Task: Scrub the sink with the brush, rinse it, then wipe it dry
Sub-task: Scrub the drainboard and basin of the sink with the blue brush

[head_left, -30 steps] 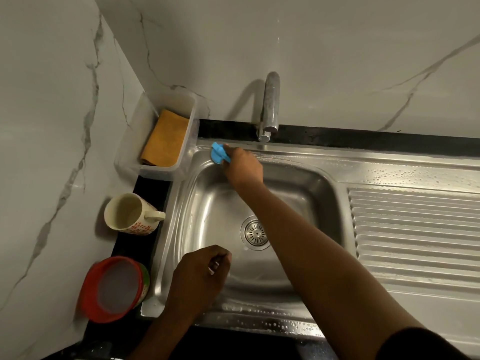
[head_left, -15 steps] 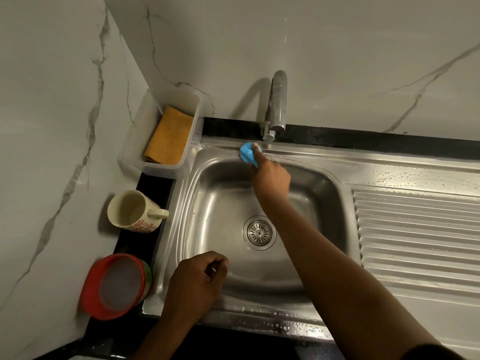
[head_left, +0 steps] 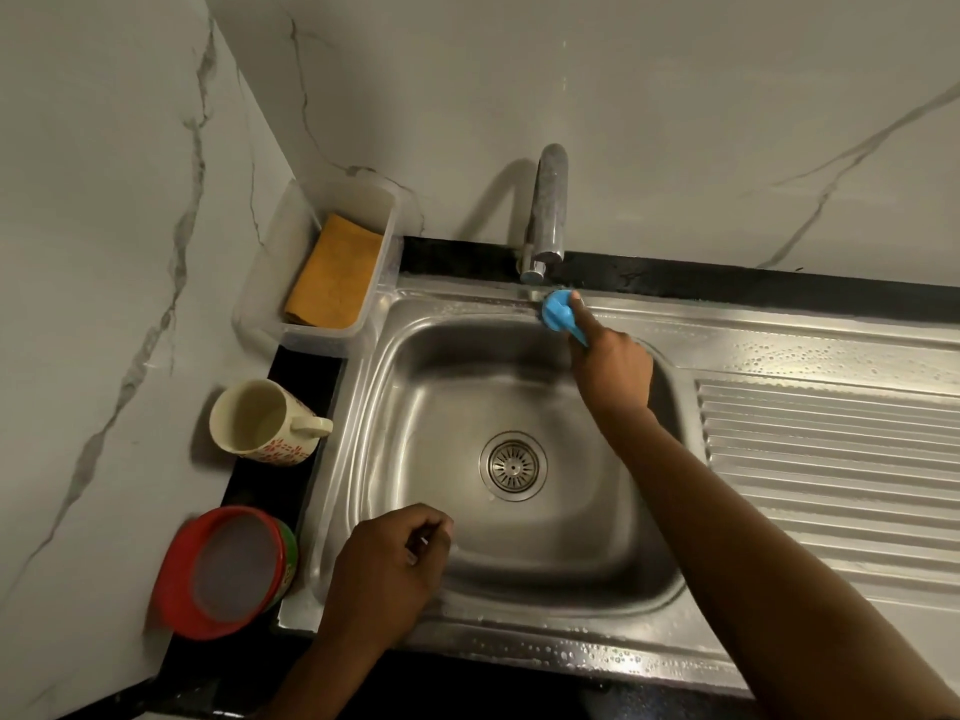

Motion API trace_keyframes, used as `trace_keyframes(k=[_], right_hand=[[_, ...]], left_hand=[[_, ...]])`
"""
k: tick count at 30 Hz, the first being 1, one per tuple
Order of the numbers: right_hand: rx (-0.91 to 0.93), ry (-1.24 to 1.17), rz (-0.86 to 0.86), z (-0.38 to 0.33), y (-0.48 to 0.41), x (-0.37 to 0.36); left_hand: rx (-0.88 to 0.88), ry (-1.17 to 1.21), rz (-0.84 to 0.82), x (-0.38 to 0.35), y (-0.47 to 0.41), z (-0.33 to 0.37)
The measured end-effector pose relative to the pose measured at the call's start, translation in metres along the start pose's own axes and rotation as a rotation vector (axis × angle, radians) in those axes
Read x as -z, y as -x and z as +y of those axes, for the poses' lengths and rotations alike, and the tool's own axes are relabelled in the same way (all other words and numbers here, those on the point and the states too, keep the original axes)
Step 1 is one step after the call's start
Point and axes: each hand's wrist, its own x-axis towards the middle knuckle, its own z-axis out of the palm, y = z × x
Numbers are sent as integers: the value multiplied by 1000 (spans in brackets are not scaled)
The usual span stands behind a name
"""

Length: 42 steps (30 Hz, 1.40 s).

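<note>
A stainless steel sink (head_left: 415, 407) with a round drain (head_left: 512, 466) fills the middle of the view. My right hand (head_left: 613, 371) grips a small blue brush (head_left: 560, 314) and presses it on the sink's back rim, just below the tap (head_left: 545, 215). Its index finger lies stretched along the brush. My left hand (head_left: 387, 574) rests on the sink's front left rim with its fingers curled and nothing visible in it. An orange cloth (head_left: 335, 272) lies folded in a clear plastic tub (head_left: 260, 304) at the back left.
A cream mug (head_left: 260, 418) with red marks stands on the black counter left of the sink. A red-rimmed round container (head_left: 228, 574) sits nearer me. The ribbed draining board (head_left: 831, 459) spreads to the right, wet with droplets. Marble walls close off the left and back.
My right hand has slid the blue brush along the back rim from the left corner rightward to under the tap. The left hand has stayed on the front rim.
</note>
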Motion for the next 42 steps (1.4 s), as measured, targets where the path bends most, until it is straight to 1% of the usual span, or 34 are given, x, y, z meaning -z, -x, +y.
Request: trace_keyframes(k=[3,8,11,14,18,21,23,27,29,32,36,39,42], right_hand=[[3,-78,-29,-21,-1,-5],[117,-200,-128,-107,-9,-27],[161,-193,-146,-131,-15,-29],[156,-180,-120,-113,-15,-24],[55,-142,-71,-52,2,-20],[-20,-129,-38,-17,14,-17],[-49,-146,-35,-16,15,-17],[-73,-230,-43,-45,9,-14],[-43,-238,-80,-61,6,-16],[-10,-273,-122,-91,0,-18],[55,-356,-171,-131,-9,-22],[72,-412,-217,-156,-21,-28],[59,-470,-239,-167,-28,-34]], left_hand=[[19,-3,-6,-1,0,-4],[74,33,-35,-4,-2,2],[31,-5,-14,-1,-10,10],[-25,-28,23,6,-24,19],[-70,-48,82,16,-45,26],[-106,-49,94,22,-56,30],[-121,-51,102,26,-61,33],[-180,-54,170,43,-73,37],[-230,-96,228,54,-83,37],[-288,-230,317,73,-103,39],[-281,-436,410,98,-134,43],[-253,-577,374,111,-155,39],[-187,-629,303,114,-169,32]])
